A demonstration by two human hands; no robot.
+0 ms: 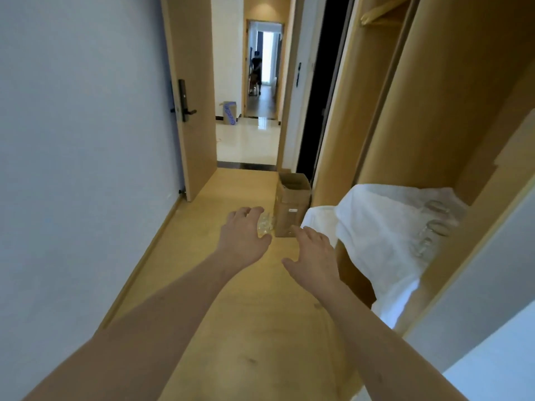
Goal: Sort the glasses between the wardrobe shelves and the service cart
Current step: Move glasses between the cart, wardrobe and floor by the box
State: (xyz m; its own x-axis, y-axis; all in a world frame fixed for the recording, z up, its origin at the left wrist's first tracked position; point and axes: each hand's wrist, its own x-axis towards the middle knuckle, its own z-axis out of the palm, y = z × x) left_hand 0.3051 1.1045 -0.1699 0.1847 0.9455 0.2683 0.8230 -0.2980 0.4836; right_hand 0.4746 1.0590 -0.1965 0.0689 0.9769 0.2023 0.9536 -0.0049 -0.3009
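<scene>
- Hands first: the left hand [244, 237] reaches forward and down, its fingers curled around a small clear faceted glass [265, 225], probably so the slippery thing is cradled while it is carried.
- The right hand [314, 256] reaches out beside it with fingers loosely spread and thumb apart, holding nothing; it looks ready to take the next glass or steady something.
- One glass is in hand; whether more lie behind the fingers cannot be told.
- Just beyond the hands stands one open brown cardboard box [292, 208] on the light wooden floor [231, 299], against the wardrobe's edge; something pale shows in its mouth, too unclear to name.
- To the right, a white cloth [382, 235] drapes over a low shelf of the open tan wooden wardrobe [434, 125], likely as padding for glassware.
- On that cloth about three clear drinking glasses [435, 227] stand in a row near the back; blur keeps the count uncertain.
- No service cart is visible.
- Further off: one open wooden door [191, 111] with a dark handle, a second cardboard box [230, 112] in the tiled hall, and one distant person [256, 73].
</scene>
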